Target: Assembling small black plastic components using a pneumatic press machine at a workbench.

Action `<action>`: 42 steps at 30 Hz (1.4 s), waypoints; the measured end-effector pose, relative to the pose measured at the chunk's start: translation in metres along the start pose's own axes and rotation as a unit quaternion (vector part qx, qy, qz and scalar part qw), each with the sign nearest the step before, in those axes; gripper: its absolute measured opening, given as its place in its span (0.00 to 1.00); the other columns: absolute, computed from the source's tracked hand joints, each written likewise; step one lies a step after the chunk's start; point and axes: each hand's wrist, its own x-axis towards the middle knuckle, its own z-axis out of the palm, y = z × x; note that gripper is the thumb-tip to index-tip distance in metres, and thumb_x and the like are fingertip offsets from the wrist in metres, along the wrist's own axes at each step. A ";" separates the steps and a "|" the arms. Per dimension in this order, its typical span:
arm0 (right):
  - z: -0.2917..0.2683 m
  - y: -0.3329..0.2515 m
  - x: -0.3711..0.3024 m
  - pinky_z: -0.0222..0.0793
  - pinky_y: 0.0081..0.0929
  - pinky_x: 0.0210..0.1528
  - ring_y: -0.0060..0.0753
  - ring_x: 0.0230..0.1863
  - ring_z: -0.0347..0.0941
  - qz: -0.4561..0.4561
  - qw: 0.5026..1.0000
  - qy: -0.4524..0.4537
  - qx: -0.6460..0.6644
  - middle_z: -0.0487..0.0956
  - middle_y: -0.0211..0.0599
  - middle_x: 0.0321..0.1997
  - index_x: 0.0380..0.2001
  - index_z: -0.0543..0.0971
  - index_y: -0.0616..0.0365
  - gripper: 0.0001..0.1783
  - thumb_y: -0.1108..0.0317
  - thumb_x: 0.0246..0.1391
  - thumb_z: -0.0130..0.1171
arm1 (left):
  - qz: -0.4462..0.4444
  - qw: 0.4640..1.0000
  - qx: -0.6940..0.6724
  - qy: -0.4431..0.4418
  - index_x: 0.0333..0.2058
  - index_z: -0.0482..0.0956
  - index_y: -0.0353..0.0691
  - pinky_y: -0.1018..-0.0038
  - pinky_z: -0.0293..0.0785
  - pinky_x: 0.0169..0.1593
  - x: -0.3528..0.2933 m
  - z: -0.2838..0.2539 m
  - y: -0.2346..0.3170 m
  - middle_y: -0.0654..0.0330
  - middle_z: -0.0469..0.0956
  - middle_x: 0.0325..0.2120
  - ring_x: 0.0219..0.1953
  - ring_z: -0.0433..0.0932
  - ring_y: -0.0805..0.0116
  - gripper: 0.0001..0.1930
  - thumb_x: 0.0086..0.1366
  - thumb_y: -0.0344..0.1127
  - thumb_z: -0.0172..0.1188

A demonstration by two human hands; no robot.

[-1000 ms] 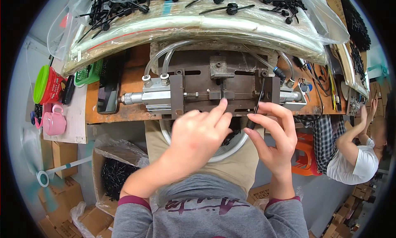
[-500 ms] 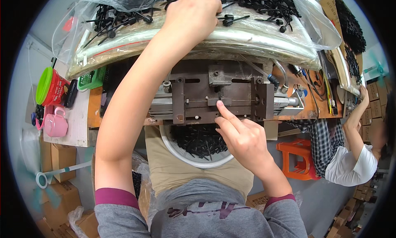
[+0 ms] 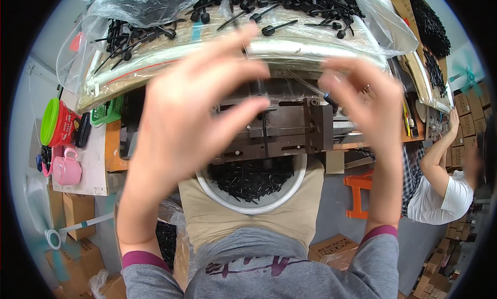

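Note:
My left hand (image 3: pixel 191 107), smeared by motion, hangs over the left side of a dark metal fixture (image 3: pixel 290 122). Its fingers look spread; a thin dark streak runs by the fingertips, and I cannot make out whether they hold it. Above the fixture's right end, my right hand (image 3: pixel 370 94) is also blurred, its fingers bent and apart with nothing visible in them. A slim black rod (image 3: pixel 265 138) stretches from the fixture toward a white basket (image 3: pixel 251 210) on my lap. Small black pieces (image 3: pixel 248 181) fill the basket.
Behind the fixture, black long-stemmed plastic parts (image 3: pixel 279 27) lie on a plastic-covered bag (image 3: pixel 181 51). At left are a pink cup (image 3: pixel 67 167), a red tub (image 3: pixel 63 124) and a green basket (image 3: pixel 106 112). An orange stool (image 3: pixel 357 195) and a co-worker (image 3: pixel 442 195) are at right.
My left hand has come back from the black parts to above the fixture. My right hand has lifted off the fixture's middle and moved up and right. The slim black rod now overhangs the basket.

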 end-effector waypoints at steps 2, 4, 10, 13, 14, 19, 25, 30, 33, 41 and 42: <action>-0.015 0.043 0.039 0.73 0.24 0.33 0.24 0.34 0.80 -0.092 0.976 0.123 -0.157 0.85 0.31 0.45 0.44 0.83 0.53 0.13 0.74 0.55 0.63 | -0.033 0.994 -0.097 -0.036 0.39 0.84 0.35 0.68 0.78 0.53 -0.025 0.010 0.020 0.49 0.77 0.57 0.51 0.81 0.58 0.17 0.47 0.24 0.73; -0.034 0.090 0.077 0.75 0.31 0.44 0.32 0.45 0.80 -0.123 0.926 0.105 -0.340 0.81 0.28 0.54 0.52 0.80 0.47 0.23 0.79 0.53 0.59 | -0.049 0.991 -0.101 -0.070 0.40 0.83 0.35 0.66 0.79 0.51 -0.045 0.016 0.039 0.48 0.76 0.57 0.50 0.81 0.56 0.18 0.47 0.23 0.72; 0.003 0.114 0.135 0.73 0.40 0.60 0.46 0.62 0.71 -0.077 0.871 -0.156 -0.459 0.73 0.41 0.64 0.64 0.68 0.51 0.40 0.89 0.45 0.55 | -0.077 0.994 -0.011 -0.083 0.41 0.81 0.32 0.62 0.80 0.53 -0.094 0.055 0.058 0.46 0.77 0.54 0.47 0.81 0.50 0.17 0.51 0.26 0.70; 0.012 0.104 0.139 0.75 0.42 0.55 0.48 0.56 0.75 -0.122 0.895 -0.120 -0.413 0.79 0.42 0.55 0.57 0.72 0.54 0.33 0.85 0.45 0.59 | -0.071 0.993 0.019 -0.088 0.39 0.81 0.32 0.64 0.80 0.51 -0.101 0.070 0.057 0.45 0.78 0.54 0.42 0.83 0.53 0.16 0.50 0.27 0.70; 0.013 0.100 0.138 0.76 0.43 0.52 0.48 0.53 0.77 -0.139 0.901 -0.117 -0.395 0.80 0.42 0.51 0.54 0.73 0.55 0.29 0.83 0.45 0.60 | -0.068 0.993 0.032 -0.089 0.39 0.81 0.32 0.64 0.81 0.50 -0.103 0.073 0.059 0.45 0.78 0.54 0.41 0.83 0.54 0.16 0.50 0.28 0.70; 0.027 0.040 0.136 0.74 0.46 0.51 0.51 0.52 0.77 -0.099 0.912 -0.195 -0.347 0.82 0.46 0.45 0.50 0.72 0.54 0.26 0.77 0.45 0.63 | -0.060 0.991 0.064 -0.100 0.36 0.81 0.34 0.70 0.79 0.39 -0.094 0.080 0.054 0.45 0.78 0.54 0.31 0.82 0.60 0.15 0.49 0.31 0.71; 0.042 0.023 0.134 0.76 0.45 0.49 0.51 0.46 0.80 -0.172 0.925 -0.152 -0.302 0.83 0.48 0.42 0.48 0.78 0.57 0.22 0.75 0.45 0.62 | -0.072 0.984 0.080 -0.142 0.36 0.81 0.37 0.73 0.76 0.31 -0.095 0.076 0.054 0.47 0.78 0.55 0.22 0.79 0.64 0.16 0.49 0.33 0.72; 0.043 0.048 0.133 0.75 0.36 0.42 0.43 0.36 0.81 -0.198 0.961 -0.080 -0.175 0.84 0.44 0.35 0.43 0.81 0.60 0.14 0.69 0.53 0.63 | -0.086 0.986 0.001 -0.144 0.41 0.82 0.38 0.74 0.78 0.31 -0.086 0.061 0.052 0.49 0.80 0.53 0.23 0.80 0.63 0.17 0.53 0.35 0.73; 0.022 0.037 0.130 0.67 0.24 0.28 0.21 0.23 0.71 -0.082 0.987 -0.110 -0.086 0.79 0.34 0.25 0.40 0.82 0.59 0.12 0.63 0.59 0.64 | -0.090 0.989 -0.062 -0.100 0.43 0.83 0.39 0.75 0.79 0.31 -0.078 0.044 0.050 0.51 0.82 0.49 0.25 0.83 0.65 0.18 0.54 0.37 0.73; 0.003 0.010 0.084 0.68 0.16 0.25 0.15 0.21 0.74 0.091 0.927 -0.114 0.345 0.82 0.34 0.30 0.42 0.82 0.65 0.20 0.58 0.56 0.70 | -0.138 0.975 -0.136 0.108 0.46 0.83 0.34 0.76 0.82 0.40 -0.048 0.027 0.032 0.50 0.82 0.48 0.39 0.83 0.68 0.19 0.54 0.21 0.71; 0.004 -0.005 0.071 0.68 0.14 0.24 0.14 0.21 0.73 0.134 0.899 -0.153 0.389 0.83 0.35 0.30 0.43 0.81 0.66 0.21 0.58 0.56 0.70 | -0.131 0.973 -0.131 0.135 0.46 0.83 0.34 0.76 0.82 0.41 -0.044 0.027 0.030 0.50 0.82 0.48 0.40 0.83 0.67 0.18 0.54 0.21 0.71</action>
